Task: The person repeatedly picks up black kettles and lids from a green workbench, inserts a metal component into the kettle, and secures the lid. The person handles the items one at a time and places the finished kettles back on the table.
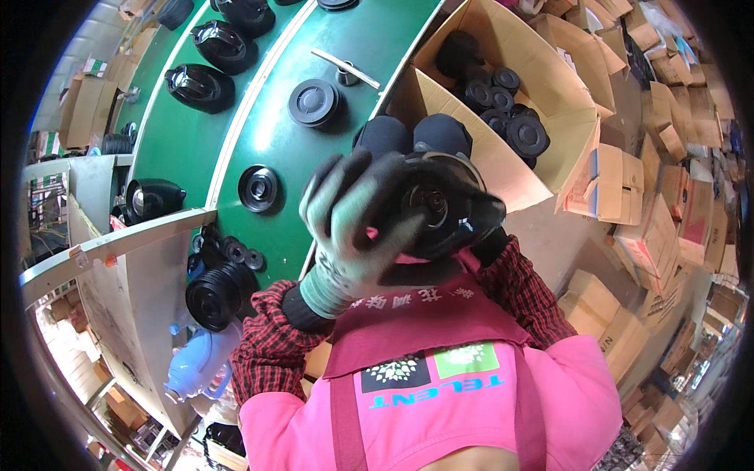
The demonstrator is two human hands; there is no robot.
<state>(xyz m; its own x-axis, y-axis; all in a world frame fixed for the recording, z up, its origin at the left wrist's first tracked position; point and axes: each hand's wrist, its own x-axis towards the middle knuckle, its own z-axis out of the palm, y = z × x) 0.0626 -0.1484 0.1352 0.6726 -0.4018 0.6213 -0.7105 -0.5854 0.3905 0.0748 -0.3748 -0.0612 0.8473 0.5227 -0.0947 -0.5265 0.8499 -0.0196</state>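
Observation:
A glossy black jug-shaped housing [463, 206] with a pointed spout-like end is held up before my chest, its round recess facing up. My left hand [345, 208], in a grey-green knit glove, is closed with bent fingers against the left side of this housing. The fingers are partly blurred, and some reach over the recess. My right forearm [510, 275] in its checked sleeve runs up to the housing's right side, where the right hand is hidden behind it. Just beyond are my knees [412, 135] in dark cloth.
On the green table [275, 74] lie a stack of black discs [314, 103], a single black ring [259, 188] and several similar black housings [200, 86]. A carton [550, 74] at the right holds black round parts. A blue plastic bottle [200, 361] and stacked black discs [212, 297] are at the left.

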